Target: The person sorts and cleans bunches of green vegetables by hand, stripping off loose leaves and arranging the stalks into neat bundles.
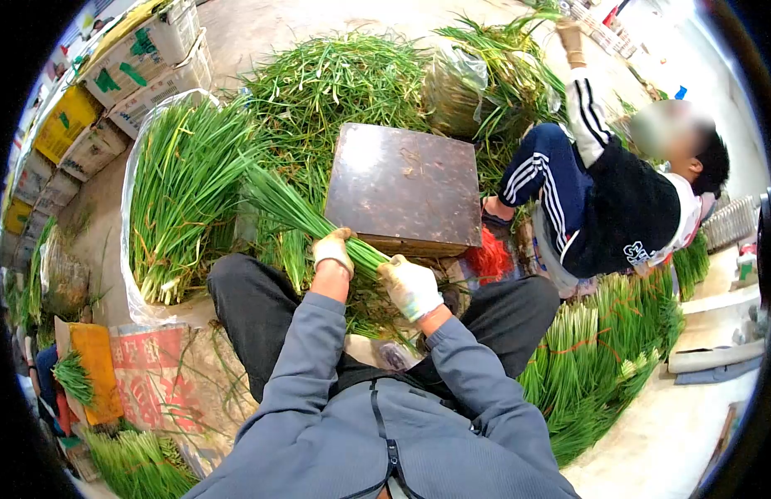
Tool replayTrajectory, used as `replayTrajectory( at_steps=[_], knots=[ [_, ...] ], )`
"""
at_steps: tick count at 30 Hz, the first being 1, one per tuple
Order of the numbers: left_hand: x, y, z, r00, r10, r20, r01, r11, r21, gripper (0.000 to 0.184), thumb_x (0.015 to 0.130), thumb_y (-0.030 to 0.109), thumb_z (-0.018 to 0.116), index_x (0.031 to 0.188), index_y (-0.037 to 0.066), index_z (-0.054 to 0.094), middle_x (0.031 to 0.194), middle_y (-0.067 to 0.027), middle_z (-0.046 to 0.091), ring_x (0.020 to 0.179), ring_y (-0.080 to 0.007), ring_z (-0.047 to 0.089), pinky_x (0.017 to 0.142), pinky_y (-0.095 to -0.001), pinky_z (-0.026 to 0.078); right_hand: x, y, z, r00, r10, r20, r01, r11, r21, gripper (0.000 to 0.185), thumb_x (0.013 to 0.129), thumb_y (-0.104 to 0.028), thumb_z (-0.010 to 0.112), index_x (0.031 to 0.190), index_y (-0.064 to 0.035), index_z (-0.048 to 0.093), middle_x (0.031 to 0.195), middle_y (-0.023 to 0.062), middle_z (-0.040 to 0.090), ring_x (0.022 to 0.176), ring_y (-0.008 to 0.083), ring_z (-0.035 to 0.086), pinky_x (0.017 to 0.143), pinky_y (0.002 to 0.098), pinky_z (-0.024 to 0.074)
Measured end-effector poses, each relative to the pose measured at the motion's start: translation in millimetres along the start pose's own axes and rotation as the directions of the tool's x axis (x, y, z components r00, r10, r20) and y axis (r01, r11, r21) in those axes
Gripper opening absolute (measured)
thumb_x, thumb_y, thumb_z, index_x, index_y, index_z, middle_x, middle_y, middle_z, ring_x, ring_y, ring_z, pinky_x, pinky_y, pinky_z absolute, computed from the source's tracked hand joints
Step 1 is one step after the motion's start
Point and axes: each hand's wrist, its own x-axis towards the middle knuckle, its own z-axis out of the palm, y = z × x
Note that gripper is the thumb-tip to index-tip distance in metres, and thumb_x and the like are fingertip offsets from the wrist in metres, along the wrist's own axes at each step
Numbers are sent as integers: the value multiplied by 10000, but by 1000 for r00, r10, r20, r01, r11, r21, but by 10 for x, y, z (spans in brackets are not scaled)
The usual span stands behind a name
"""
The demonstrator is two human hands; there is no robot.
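Both my hands wear pale work gloves and hold one bundle of long green stalks [292,208] between my knees. My left hand [334,249] is wrapped round the bundle's middle. Closed on its lower, whitish end is my right hand [409,286]. The leaves point up and to the left, towards a large upright heap of stalks [186,183] in a clear plastic liner. Just beyond my hands stands a low table with a dark, speckled top [404,183]. Red ties [487,256] lie by its right corner.
Loose greens [336,79] are piled behind the table. A seated person [627,208] at the right raises a gloved hand. Bundled stalks [602,349] stand at the right. White crates [144,71] are stacked at the upper left; a printed sack [157,370] lies lower left.
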Motion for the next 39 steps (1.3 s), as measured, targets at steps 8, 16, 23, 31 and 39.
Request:
replayTrajectory(
  at_steps=[8,16,23,31,39],
  knots=[
    [21,58,-83,998,23,60,-18,996,-87,129,811,-52,653,927,-28,603,810,-154,662,682,-291,639,642,-431,549,-79,228,-664,718,580,-385,-133,657,743,7,933,-35,655,938,-36,651,808,-11,624,722,74,553,672,236,473],
    [-601,279,262,889,288,355,-367,913,177,333,731,-62,721,1035,3,603,844,-91,673,718,-229,651,659,-375,545,-191,276,-790,910,331,250,-367,923,114,917,699,-407,832,1439,-35,439,1278,265,588,1165,398,588,989,428,481],
    [-840,-42,775,753,25,657,-272,921,277,401,760,35,775,1138,24,641,1010,-88,693,908,-225,662,863,-344,537,276,198,-299,893,446,54,-376,677,633,1024,774,-192,768,1560,-133,115,1309,263,550,1198,450,548,1012,438,468],
    [-635,-287,648,795,-38,605,-432,664,610,1040,785,262,825,1531,-56,175,1465,-323,421,1345,-356,471,1079,-394,427,332,1365,444,613,790,-6,-623,487,612,903,752,-165,722,1478,44,227,1244,245,626,1134,343,630,954,395,508],
    [466,-856,-258,987,-20,160,-25,962,270,464,965,526,542,1135,104,633,906,-34,661,754,-185,601,663,-359,492,1286,826,1094,893,203,401,-429,656,621,624,775,-281,717,1306,-5,539,1253,226,628,1156,347,603,1016,372,459]
  ],
)
